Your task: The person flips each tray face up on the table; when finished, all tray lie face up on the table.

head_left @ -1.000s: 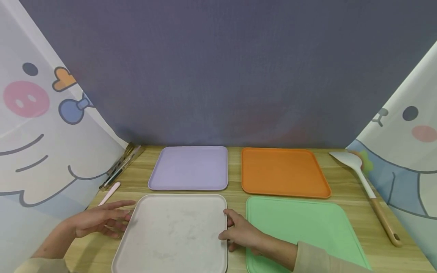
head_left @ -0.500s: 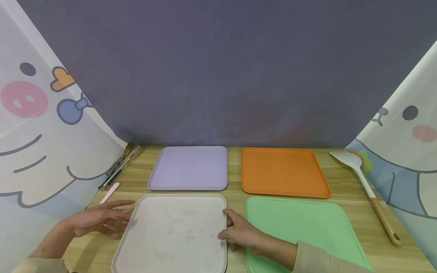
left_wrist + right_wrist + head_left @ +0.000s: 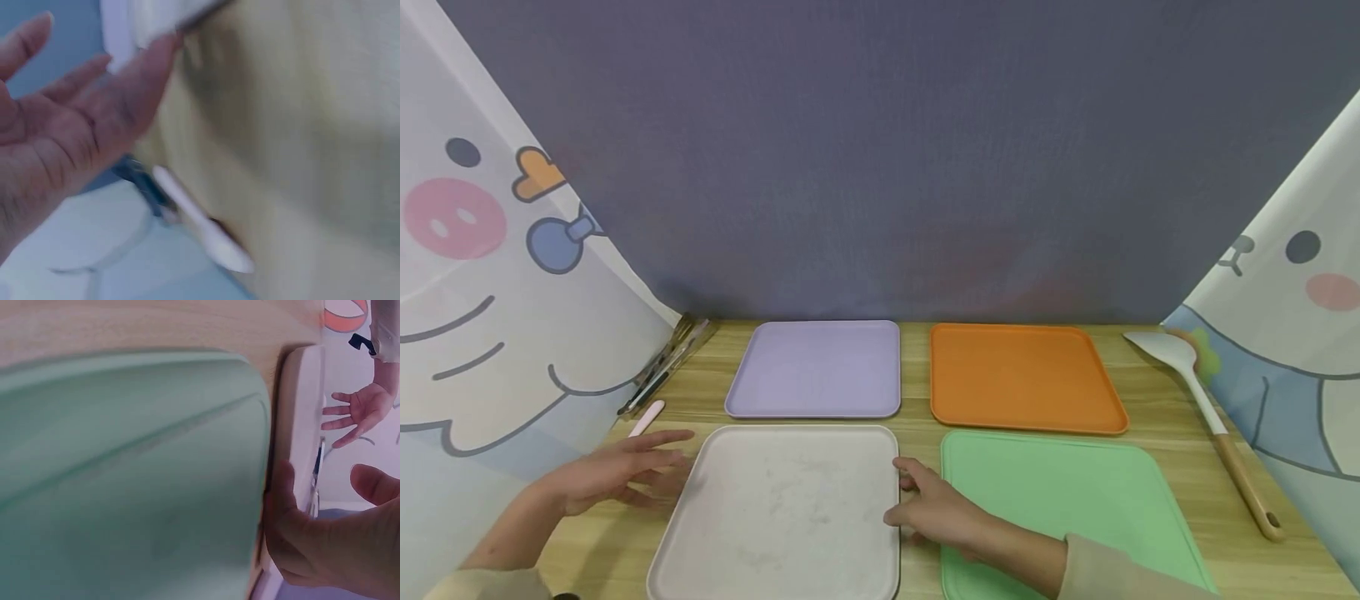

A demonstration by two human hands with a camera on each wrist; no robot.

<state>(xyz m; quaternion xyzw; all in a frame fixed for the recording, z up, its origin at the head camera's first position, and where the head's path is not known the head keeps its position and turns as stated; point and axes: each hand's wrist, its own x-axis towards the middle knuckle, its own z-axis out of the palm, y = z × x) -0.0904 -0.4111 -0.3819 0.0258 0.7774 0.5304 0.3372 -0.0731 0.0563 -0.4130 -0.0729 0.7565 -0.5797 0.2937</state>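
An off-white tray (image 3: 797, 508) lies at the front of the table, its surface faintly smudged. Beside its left rim is my left hand (image 3: 617, 475), fingers spread and holding nothing; the left wrist view shows its palm (image 3: 81, 125). At the opposite rim my right hand (image 3: 936, 508) has its thumb and index finger apart. In the right wrist view that hand's bent fingers (image 3: 284, 506) are against the tray's side wall (image 3: 300, 394), while the thumb (image 3: 374, 484) stands away from it. Under my right forearm lies a green tray (image 3: 1075, 492).
Behind are a purple tray (image 3: 816, 371) and an orange tray (image 3: 1022, 379). A white spatula with a wooden handle (image 3: 1240, 475) lies along the right side. At the left wall are several metal utensils (image 3: 662, 367) and a pale pink spoon-shaped utensil (image 3: 203, 219).
My left hand's fingers have drawn up and slightly away from the off-white tray's left rim. The right hand has shifted a little to the right. The trays stay in place.
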